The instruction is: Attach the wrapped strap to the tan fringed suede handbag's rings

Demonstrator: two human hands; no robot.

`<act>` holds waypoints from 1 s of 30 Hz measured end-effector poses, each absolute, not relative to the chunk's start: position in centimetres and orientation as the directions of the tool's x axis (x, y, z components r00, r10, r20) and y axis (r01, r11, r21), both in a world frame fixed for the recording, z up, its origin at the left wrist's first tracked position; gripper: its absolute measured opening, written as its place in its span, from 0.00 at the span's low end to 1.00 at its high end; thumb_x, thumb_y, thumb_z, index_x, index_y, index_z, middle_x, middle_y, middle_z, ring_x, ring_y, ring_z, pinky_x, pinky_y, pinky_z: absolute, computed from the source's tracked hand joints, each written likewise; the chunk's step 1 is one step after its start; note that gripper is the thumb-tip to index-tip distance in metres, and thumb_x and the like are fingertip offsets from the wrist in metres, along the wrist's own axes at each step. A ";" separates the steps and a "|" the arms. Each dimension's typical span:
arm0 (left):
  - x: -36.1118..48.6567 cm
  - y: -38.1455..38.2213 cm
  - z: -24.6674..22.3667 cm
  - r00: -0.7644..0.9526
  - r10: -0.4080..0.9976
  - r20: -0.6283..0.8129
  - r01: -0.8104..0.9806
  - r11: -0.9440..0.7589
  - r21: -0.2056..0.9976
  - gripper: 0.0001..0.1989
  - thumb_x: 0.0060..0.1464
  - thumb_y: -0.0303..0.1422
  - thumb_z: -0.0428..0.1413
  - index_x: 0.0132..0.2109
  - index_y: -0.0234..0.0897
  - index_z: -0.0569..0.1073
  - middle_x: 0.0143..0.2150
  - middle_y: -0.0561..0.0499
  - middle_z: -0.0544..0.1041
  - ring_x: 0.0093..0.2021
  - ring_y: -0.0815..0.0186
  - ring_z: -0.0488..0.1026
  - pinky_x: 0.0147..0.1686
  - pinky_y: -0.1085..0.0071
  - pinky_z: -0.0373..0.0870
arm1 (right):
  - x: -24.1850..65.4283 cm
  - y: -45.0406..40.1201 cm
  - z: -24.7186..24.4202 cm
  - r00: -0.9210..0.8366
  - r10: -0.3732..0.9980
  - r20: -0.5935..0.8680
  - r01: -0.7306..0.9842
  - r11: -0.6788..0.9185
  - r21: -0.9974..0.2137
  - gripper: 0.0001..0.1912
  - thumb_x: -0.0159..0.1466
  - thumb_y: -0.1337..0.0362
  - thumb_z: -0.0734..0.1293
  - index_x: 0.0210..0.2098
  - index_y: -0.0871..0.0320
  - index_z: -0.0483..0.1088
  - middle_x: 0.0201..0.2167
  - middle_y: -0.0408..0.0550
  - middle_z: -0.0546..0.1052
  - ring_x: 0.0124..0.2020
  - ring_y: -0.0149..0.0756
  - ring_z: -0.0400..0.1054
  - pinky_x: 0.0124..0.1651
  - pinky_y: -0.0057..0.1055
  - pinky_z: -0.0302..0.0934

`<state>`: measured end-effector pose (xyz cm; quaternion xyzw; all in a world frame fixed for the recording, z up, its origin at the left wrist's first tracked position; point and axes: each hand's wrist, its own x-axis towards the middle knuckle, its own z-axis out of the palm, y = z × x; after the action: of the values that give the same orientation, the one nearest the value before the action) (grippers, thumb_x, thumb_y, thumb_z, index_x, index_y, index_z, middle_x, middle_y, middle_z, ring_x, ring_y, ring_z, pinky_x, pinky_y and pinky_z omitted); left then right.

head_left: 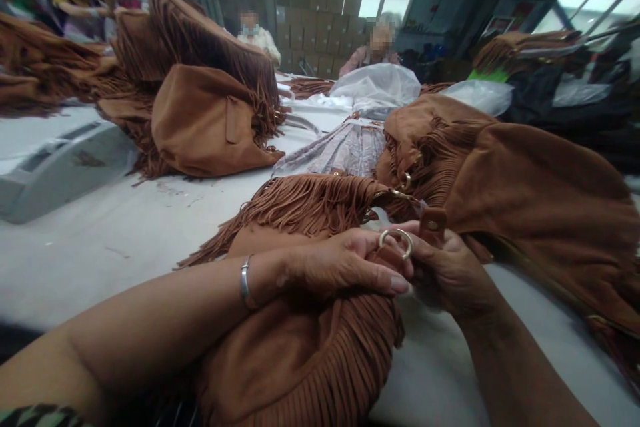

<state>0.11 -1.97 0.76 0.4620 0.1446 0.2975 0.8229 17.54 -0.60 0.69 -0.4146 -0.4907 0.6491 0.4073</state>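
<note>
A brown suede bag with long fringe [305, 353] lies in front of me on the white table, under my forearms. My left hand [350, 260] is closed on a brown leather tab at a metal ring [397, 243] of this bag, thumb on the near side. Close against it, my right hand [447, 267] pinches a leather strap end [433, 223] with a metal stud; the strap end sticks up between thumb and fingers. Both hands meet at the ring. Part of the strap is hidden behind the fingers.
More fringed brown bags stand at the left [200, 120] and right [545, 193]. Wrapped straps [345, 150] and clear plastic [377, 87] lie farther back. A grey tape dispenser-like object [65, 167] sits at left. Several people work behind, near stacked cartons [320, 30].
</note>
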 end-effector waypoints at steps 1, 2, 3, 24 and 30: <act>0.1 -2.0 0.7 0.787 0.616 0.032 -0.345 0.397 0.851 0.11 0.44 0.28 0.64 0.33 0.31 0.69 0.29 0.55 0.68 0.29 0.76 0.63 0.33 0.78 0.59 | 17.6 -0.7 0.6 -0.295 0.951 -0.090 -0.093 -0.122 -0.988 0.16 0.47 0.58 0.77 0.30 0.61 0.75 0.19 0.43 0.72 0.18 0.25 0.63 0.20 0.20 0.58; 0.2 -2.0 0.6 0.796 0.605 0.027 -0.334 0.402 0.852 0.11 0.43 0.27 0.65 0.33 0.31 0.70 0.29 0.55 0.68 0.29 0.76 0.63 0.32 0.78 0.59 | 17.6 -0.7 0.5 -0.263 0.964 -0.042 -0.060 -0.060 -0.996 0.15 0.47 0.58 0.77 0.28 0.61 0.74 0.18 0.43 0.71 0.17 0.25 0.62 0.20 0.20 0.58; 0.2 -2.0 0.4 0.804 0.593 0.028 -0.334 0.413 0.847 0.11 0.43 0.27 0.65 0.33 0.31 0.69 0.29 0.55 0.68 0.29 0.76 0.63 0.32 0.78 0.59 | 17.7 -0.8 0.4 -0.233 0.972 0.000 -0.037 -0.009 -0.999 0.15 0.47 0.58 0.77 0.26 0.61 0.74 0.17 0.43 0.70 0.17 0.25 0.62 0.19 0.20 0.57; 0.8 -1.4 -0.9 0.809 0.583 0.079 -0.416 0.473 0.777 0.11 0.45 0.26 0.63 0.38 0.32 0.71 0.27 0.57 0.68 0.27 0.75 0.65 0.40 0.75 0.61 | 18.1 -1.3 0.6 -0.306 0.940 -0.149 -0.218 -0.222 -0.950 0.19 0.50 0.52 0.75 0.33 0.59 0.71 0.14 0.34 0.60 0.11 0.19 0.49 0.11 0.15 0.45; 0.8 -1.7 -0.6 0.792 0.606 0.071 -0.442 0.490 0.752 0.13 0.44 0.24 0.63 0.38 0.32 0.70 0.29 0.54 0.72 0.29 0.74 0.68 0.40 0.75 0.62 | 17.3 -1.4 0.2 -0.130 0.990 -0.050 -0.196 -0.075 -0.978 0.17 0.49 0.58 0.77 0.23 0.60 0.66 0.14 0.37 0.64 0.12 0.20 0.54 0.13 0.16 0.48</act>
<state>0.80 -1.67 -0.56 0.4023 0.1019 0.3056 0.8570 17.34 -1.37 0.23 -0.4305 -0.4611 0.5936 0.4998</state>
